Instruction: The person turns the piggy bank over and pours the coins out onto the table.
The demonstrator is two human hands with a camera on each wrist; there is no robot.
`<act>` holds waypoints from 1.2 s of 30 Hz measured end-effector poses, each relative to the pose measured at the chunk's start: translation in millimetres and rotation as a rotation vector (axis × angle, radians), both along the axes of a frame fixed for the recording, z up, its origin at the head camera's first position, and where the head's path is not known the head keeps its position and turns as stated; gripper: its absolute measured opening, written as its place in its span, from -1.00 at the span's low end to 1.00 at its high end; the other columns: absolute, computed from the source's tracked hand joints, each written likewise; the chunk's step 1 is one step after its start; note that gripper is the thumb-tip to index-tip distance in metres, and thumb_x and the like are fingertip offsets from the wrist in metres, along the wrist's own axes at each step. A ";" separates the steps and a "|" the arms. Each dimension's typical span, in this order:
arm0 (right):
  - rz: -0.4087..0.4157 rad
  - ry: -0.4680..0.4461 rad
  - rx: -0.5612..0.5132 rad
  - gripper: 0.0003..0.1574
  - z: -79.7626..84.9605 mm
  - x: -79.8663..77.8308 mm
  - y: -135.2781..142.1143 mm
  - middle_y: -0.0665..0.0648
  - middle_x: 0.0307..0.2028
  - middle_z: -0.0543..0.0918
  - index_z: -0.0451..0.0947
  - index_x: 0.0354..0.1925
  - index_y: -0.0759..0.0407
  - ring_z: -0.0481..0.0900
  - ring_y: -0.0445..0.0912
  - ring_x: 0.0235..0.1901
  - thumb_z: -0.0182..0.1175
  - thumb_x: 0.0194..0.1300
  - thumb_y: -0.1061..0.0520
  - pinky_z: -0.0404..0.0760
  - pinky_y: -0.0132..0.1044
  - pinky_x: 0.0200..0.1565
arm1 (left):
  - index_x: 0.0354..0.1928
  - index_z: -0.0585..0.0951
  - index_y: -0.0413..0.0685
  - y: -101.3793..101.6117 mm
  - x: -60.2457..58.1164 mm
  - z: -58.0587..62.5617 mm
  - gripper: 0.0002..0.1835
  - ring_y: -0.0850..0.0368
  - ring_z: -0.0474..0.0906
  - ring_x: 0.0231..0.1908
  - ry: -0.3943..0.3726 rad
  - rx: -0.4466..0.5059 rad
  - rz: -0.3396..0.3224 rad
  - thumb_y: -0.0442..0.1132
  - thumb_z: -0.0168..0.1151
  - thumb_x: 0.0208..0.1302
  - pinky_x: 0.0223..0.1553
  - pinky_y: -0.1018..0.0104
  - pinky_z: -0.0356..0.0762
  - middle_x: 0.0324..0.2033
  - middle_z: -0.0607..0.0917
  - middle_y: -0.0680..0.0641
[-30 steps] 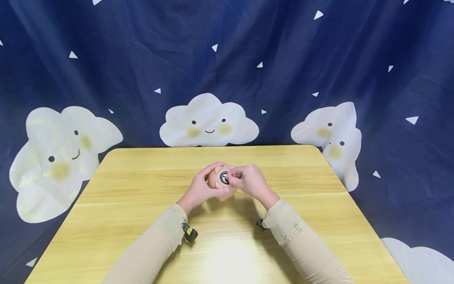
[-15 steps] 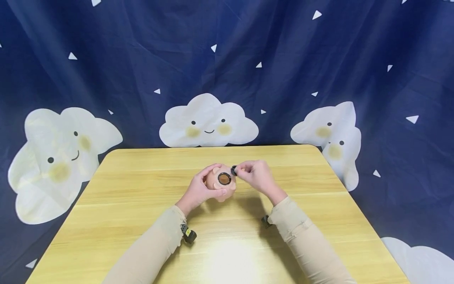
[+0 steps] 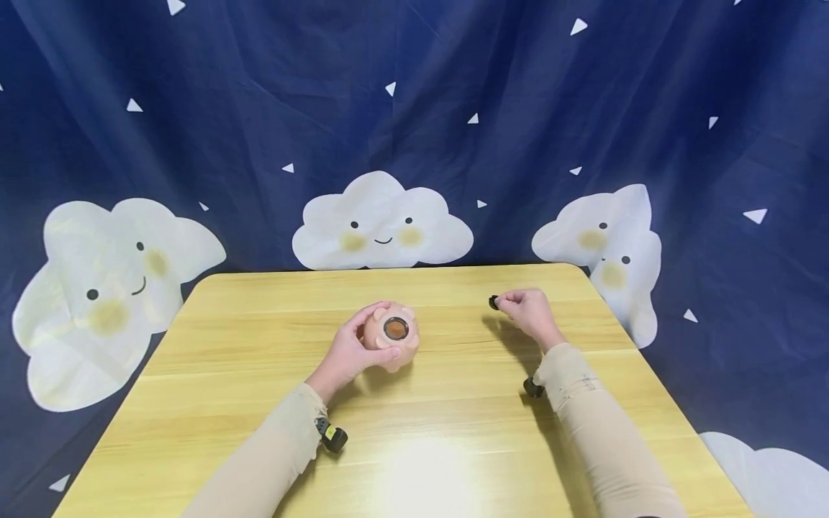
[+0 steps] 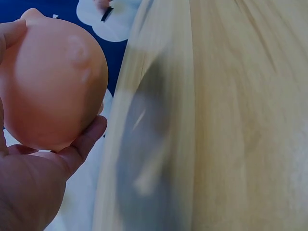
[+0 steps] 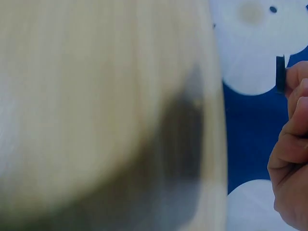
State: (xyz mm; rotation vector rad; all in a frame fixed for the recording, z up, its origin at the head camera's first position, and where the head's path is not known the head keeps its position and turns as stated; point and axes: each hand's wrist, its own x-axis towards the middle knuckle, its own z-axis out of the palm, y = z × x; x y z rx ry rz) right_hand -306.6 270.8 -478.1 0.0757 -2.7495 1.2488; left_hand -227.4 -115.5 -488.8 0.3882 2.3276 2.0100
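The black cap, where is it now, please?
In the head view, the black cap is pinched in the right hand, well right of the round pink container.

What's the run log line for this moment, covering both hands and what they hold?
left hand: grips pink round object | right hand: pinches small black piece, apart from object | dark-rimmed opening: uncovered

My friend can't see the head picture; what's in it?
A left hand holds a round pink object with a dark-rimmed opening, while the right hand pinches a small black piece above a wood-grained table. Behind hangs a blue curtain with cloud faces.
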 end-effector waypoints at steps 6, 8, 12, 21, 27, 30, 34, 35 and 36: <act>0.024 -0.097 -0.069 -0.70 -14.6 -1.1 10.9 0.30 -0.34 0.80 0.85 -0.16 0.15 0.54 -0.13 -0.58 0.34 0.43 -0.04 0.53 -0.32 -0.54 | 0.47 0.54 0.20 1.4 1.8 0.9 -0.07 -0.33 0.51 0.33 -0.010 0.015 -0.005 -0.36 0.71 0.01 0.20 0.40 0.62 0.38 0.60 -0.10; 0.034 -0.106 -0.073 -0.69 -17.7 -1.3 13.8 0.31 -0.39 0.77 0.85 -0.16 0.16 0.53 -0.13 -0.59 0.35 0.44 -0.04 0.53 -0.32 -0.54 | 0.47 0.54 0.20 2.5 2.5 2.1 -0.07 -0.30 0.53 0.33 -0.015 0.014 -0.001 -0.37 0.71 0.00 0.21 0.40 0.61 0.39 0.60 -0.10; 0.047 -0.128 -0.098 -0.69 -25.3 -1.4 20.7 0.24 -0.44 0.75 0.85 -0.12 0.17 0.51 -0.16 -0.60 0.38 0.46 -0.04 0.56 -0.33 -0.53 | 0.46 0.54 0.22 2.9 3.2 3.5 -0.07 -0.24 0.56 0.32 -0.015 -0.002 0.006 -0.37 0.71 0.00 0.23 0.37 0.61 0.38 0.60 -0.10; 0.024 -0.167 -0.145 -0.63 -32.3 1.0 29.2 0.14 -0.35 0.80 0.83 0.04 0.13 0.53 -0.17 -0.56 0.38 0.49 -0.08 0.64 -0.32 -0.42 | 0.46 0.54 0.20 2.9 3.4 3.5 -0.07 -0.29 0.53 0.32 -0.009 0.001 -0.001 -0.38 0.71 -0.01 0.23 0.36 0.61 0.37 0.61 -0.11; 0.017 -0.177 -0.189 -0.58 -29.6 1.7 26.4 0.14 -0.35 0.80 0.83 0.05 0.15 0.51 -0.21 -0.57 0.40 0.46 -0.13 0.62 -0.34 -0.44 | 0.46 0.55 0.23 3.6 3.2 4.9 -0.07 -0.22 0.56 0.30 -0.006 -0.001 -0.008 -0.38 0.71 -0.01 0.22 0.35 0.62 0.37 0.61 -0.09; 0.016 -0.184 -0.243 -0.52 -26.8 2.0 23.7 0.13 -0.39 0.74 0.80 0.04 0.21 0.49 -0.22 -0.57 0.40 0.46 -0.15 0.61 -0.34 -0.44 | 0.46 0.55 0.24 3.5 2.7 4.7 -0.07 -0.19 0.56 0.29 -0.006 -0.006 -0.009 -0.36 0.72 0.00 0.21 0.35 0.62 0.37 0.61 -0.07; 0.034 -0.208 -0.348 -0.40 -19.7 2.7 13.2 0.05 -0.44 0.62 0.74 0.13 0.26 0.42 -0.22 -0.59 0.39 0.46 -0.20 0.58 -0.34 -0.44 | 0.46 0.54 0.22 3.3 2.2 4.9 -0.07 -0.27 0.54 0.31 -0.006 0.004 -0.008 -0.37 0.71 -0.01 0.21 0.36 0.63 0.37 0.61 -0.09; 0.045 -0.220 -0.375 -0.38 -17.3 3.4 9.0 0.03 -0.44 0.60 0.72 0.16 0.26 0.40 -0.22 -0.60 0.39 0.45 -0.21 0.55 -0.35 -0.46 | 0.46 0.54 0.22 3.3 2.0 5.1 -0.07 -0.28 0.54 0.31 -0.005 0.006 -0.008 -0.38 0.71 0.00 0.21 0.36 0.62 0.37 0.61 -0.09; 0.058 -0.231 -0.401 -0.37 -15.0 4.1 4.1 0.01 -0.43 0.59 0.71 0.18 0.25 0.40 -0.22 -0.61 0.39 0.45 -0.22 0.51 -0.36 -0.48 | 0.46 0.54 0.21 3.2 2.0 5.1 -0.07 -0.29 0.54 0.31 -0.005 0.008 -0.008 -0.38 0.71 0.00 0.22 0.35 0.62 0.37 0.61 -0.09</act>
